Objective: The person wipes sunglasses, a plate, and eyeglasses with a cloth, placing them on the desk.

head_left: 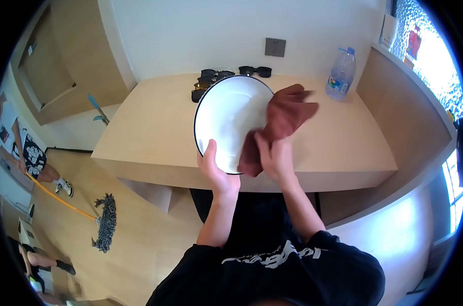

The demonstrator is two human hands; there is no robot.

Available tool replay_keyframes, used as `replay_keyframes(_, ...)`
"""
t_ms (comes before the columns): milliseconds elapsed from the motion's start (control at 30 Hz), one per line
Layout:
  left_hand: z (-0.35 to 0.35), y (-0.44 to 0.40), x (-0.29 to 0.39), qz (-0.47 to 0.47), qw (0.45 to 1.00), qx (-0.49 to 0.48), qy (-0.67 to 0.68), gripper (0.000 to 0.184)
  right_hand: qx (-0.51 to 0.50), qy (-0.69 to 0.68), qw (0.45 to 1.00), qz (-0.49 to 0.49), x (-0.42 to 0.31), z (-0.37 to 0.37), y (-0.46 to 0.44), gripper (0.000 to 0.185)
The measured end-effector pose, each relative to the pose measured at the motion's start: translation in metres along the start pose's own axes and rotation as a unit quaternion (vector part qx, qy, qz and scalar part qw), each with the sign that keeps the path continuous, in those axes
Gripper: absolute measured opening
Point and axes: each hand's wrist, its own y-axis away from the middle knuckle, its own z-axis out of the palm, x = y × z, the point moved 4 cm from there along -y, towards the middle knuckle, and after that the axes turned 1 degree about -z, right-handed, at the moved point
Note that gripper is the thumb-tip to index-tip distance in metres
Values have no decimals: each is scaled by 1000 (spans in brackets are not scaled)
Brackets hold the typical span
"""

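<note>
A dark-rimmed white basin (223,115) is held up above the middle of the front edge of the desk (155,132), tilted so that its inside is turned toward the wearer. Its lower left rim is gripped by the left hand (220,173): the thumb is laid over the inside, while the fingers are mostly hidden behind the wall, so their spacing cannot be told. A reddish-brown cloth (291,115) is clamped between the thumb and bent fingers of the right hand (276,157). The cloth is spread across the right side of the basin, and its upper end is flared out past the rim, somewhat blurred.

Near the back edge of the desk, a pair of dark sunglasses (255,71) is set just beside a cluster of glasses (207,80), which is partly covered by the basin. A clear plastic bottle (341,75) with a blue cap is stood near the back right corner. The right edge is bordered by a wooden partition (407,102). Beyond the left edge, a string mop (106,224) is held by another person (35,153).
</note>
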Motion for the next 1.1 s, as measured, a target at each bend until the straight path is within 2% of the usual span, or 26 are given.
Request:
replay_keyframes(33,0,-2,1,4,1000,1,2,51,-82,12,996,-34,-5,5,5,33)
replay_keyframes(100,2,-1,12,127,982,0,-143,56,-275,-11,958,-78,-20,23,31,39)
replay_keyframes(133,23,4,29,225,930,4,-290,59,-238,-64,967,-62,-29,24,42,38)
replay_keyframes(167,13,2,20,122,978,-31,-164,56,-245,-89,963,-74,-32,23,48,36)
replay_keyframes(233,-11,-7,5,7,991,-67,-114,55,-298,-105,942,-118,-35,18,39,37)
replay_keyframes(300,-12,2,-6,28,994,-33,-102,53,-372,-84,918,-107,-24,23,28,37)
replay_keyframes(333,-16,1,-8,22,993,-20,-111,53,-317,-47,933,-165,-25,23,15,34)
replay_keyframes(367,-17,2,-11,26,994,-23,-108,53,-272,-42,946,-169,-24,26,4,28)
replay_keyframes(433,-17,5,-14,32,998,5,-49,55,-273,110,935,-196,-29,25,-17,23)
replay_keyframes(467,-24,5,-19,-3,1000,-4,18,58,-246,152,935,-206,-15,30,-14,21)
replay_keyframes(500,-29,4,-20,13,999,34,20,59,-250,150,933,-213,-13,28,-11,21)
replay_keyframes(567,-37,2,-13,21,997,68,24,57,-304,174,934,-65,-5,26,4,14)
replay_keyframes(633,-40,0,-4,43,996,82,-3,56,-194,117,969,-99,-16,18,28,21)
replay_keyframes(667,-40,-1,-2,57,994,93,-27,54,-227,101,961,-118,-28,14,36,19)
replay_keyframes(700,-52,0,-10,9,987,137,-83,61,-262,83,952,-135,-39,11,40,22)
replay_keyframes(733,-61,1,-17,17,986,142,-89,61,-263,72,952,-138,-39,12,41,22)
replay_keyframes(800,-72,2,-38,-46,996,78,-4,52,-424,-28,905,1,-30,24,49,24)
replay_keyframes(833,-74,1,-47,-77,995,43,40,48,-443,1,897,-2,-28,24,42,25)
replay_keyframes(867,-57,-1,-44,-109,991,7,84,44,-411,-13,911,0,-28,25,31,24)
replay_keyframes(900,-43,8,-34,-46,998,29,-24,46,-379,-24,925,3,-27,27,22,24)
replay_keyframes(933,-37,11,-33,-29,999,19,-39,47,-389,68,919,-6,-22,31,19,26)
replay_keyframes(967,-27,14,-26,-13,998,8,-55,48,-278,74,958,-9,-8,34,17,29)
replay_keyframes(1033,-20,19,-19,-38,998,38,-45,47,-179,17,984,6,4,26,12,28)
replay_keyframes(1067,-20,19,-17,-38,999,29,-23,47,-133,57,989,-28,1,15,6,20)
replay_keyframes(1100,-20,21,-16,-44,999,20,-1,46,-134,65,989,-18,5,12,2,20)
